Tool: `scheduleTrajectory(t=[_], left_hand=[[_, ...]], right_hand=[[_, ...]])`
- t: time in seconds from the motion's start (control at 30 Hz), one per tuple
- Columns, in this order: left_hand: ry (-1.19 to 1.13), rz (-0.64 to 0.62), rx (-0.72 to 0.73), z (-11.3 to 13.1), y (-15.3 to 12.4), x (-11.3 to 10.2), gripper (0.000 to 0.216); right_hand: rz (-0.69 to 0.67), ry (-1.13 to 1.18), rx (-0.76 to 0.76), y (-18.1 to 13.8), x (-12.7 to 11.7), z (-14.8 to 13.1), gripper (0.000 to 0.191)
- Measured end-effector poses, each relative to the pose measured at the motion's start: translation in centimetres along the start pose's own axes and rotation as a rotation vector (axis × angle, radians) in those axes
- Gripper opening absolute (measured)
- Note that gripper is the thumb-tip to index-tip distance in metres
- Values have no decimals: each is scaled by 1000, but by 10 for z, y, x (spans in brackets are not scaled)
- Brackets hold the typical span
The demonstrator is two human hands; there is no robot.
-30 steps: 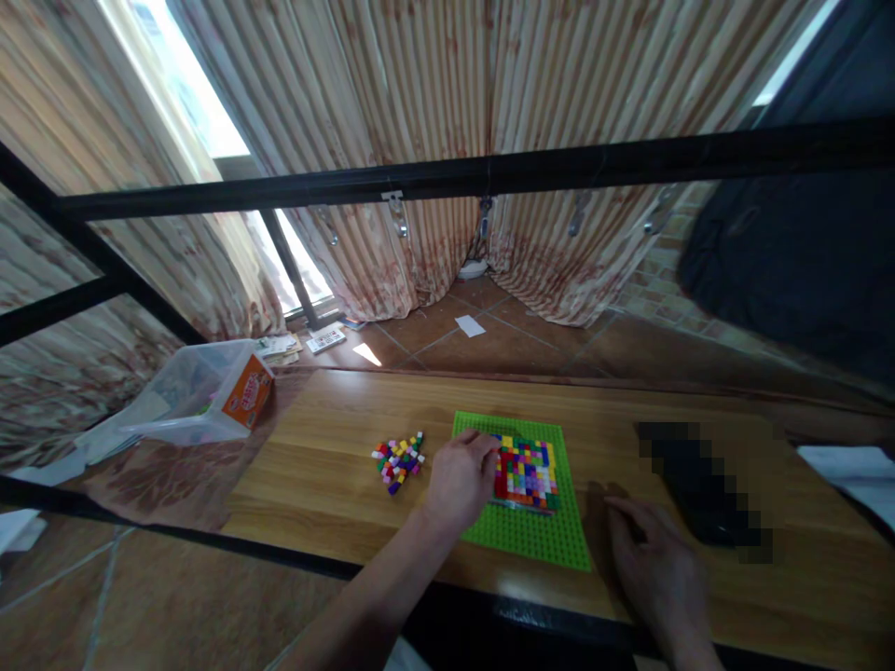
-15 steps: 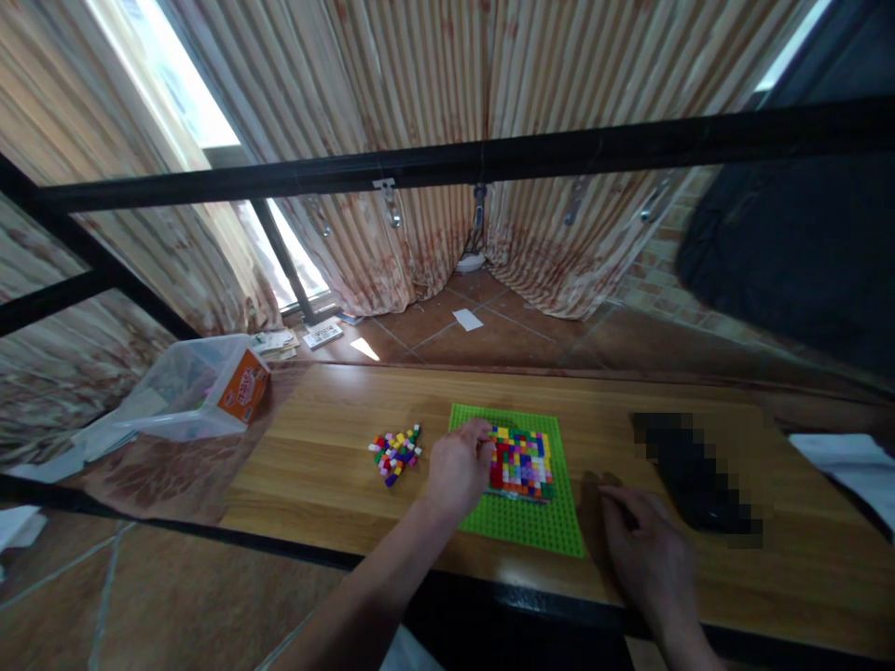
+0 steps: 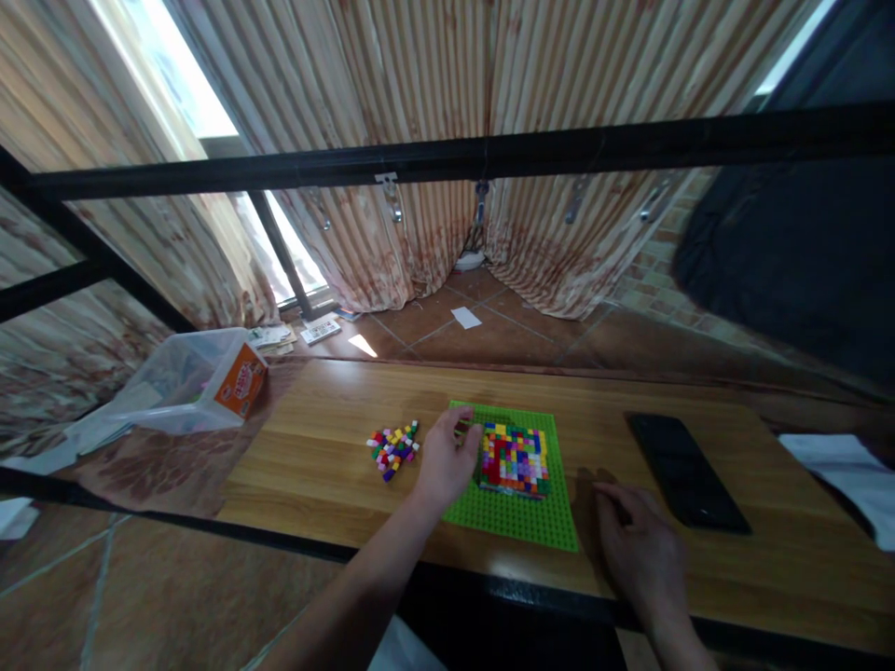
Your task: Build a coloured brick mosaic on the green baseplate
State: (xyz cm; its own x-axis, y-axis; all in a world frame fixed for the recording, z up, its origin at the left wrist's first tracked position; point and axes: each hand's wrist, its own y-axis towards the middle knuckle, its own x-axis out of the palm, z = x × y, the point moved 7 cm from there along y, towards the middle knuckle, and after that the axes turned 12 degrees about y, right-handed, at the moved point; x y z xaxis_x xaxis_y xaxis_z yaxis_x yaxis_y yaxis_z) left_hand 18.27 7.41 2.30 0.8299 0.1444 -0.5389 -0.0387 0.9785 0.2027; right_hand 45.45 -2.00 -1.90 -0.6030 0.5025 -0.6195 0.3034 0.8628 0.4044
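My left hand hovers at the left edge of a green studded baseplate, its thumb and forefinger apart, with nothing visible between them. Just right of the fingertips, a square block of small multicoloured building bricks stands on the plate; its top is a patchwork of red, yellow, white, purple, orange and green. Left of this hand, a loose pile of small bricks lies on the wooden table. My right hand rests on the table right of the baseplate, fingers loosely curled in, with nothing seen in them.
A black phone lies on the table beyond my right hand. White paper is at the far right. On the floor to the left stands a clear plastic bin with an orange label. A black metal bar crosses before the curtains.
My left hand has drawn back left from the brick block, and its thumb and forefinger have parted. The block's left side now shows. My right hand stays in place.
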Motion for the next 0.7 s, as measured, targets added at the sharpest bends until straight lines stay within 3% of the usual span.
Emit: scheduleTrajectory(t=[0.27, 0.7], left_hand=[[-260, -221, -111, -3, 8, 33, 25], [-236, -153, -84, -5, 2, 42, 26]], right_hand=[[25, -22, -25, 1, -2, -1, 41], [19, -17, -6, 0, -1, -1, 42]])
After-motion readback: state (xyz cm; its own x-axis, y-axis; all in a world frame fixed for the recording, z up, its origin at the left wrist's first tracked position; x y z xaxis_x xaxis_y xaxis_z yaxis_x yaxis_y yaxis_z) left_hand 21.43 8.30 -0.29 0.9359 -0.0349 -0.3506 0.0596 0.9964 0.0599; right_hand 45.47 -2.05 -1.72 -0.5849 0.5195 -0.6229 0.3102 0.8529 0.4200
